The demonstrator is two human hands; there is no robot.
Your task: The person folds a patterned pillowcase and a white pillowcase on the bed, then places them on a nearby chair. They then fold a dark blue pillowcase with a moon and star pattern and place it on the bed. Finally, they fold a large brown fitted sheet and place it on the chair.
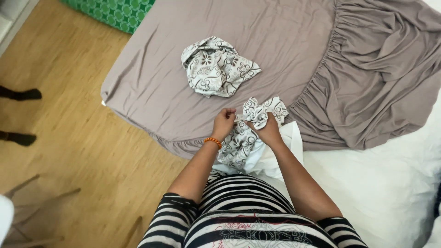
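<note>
I stand at the corner of the bed and I hold a patterned pillowcase (250, 131) in front of my body, just over the edge of the mattress. The cloth is white with dark curly flowers, and a plain white pillow (282, 154) shows under it. My left hand (223, 124) is closed, with the fingers pinching the edge of the cloth. My right hand (268, 131) is also closed and grips a bunched part of the same cloth near its top.

I judge that this cloth is light and very soft. It does not keep any shape and it folds by itself, so it hangs down between my hands. It is not slippery and not fragile. The best place to take it is along the hem or at the corners, because the middle only makes a lump.

A second patterned cloth (216, 66) lies crumpled further on the grey fitted sheet (285, 41), well apart from my hands. The sheet covers only part of the white mattress (390, 183).
</note>
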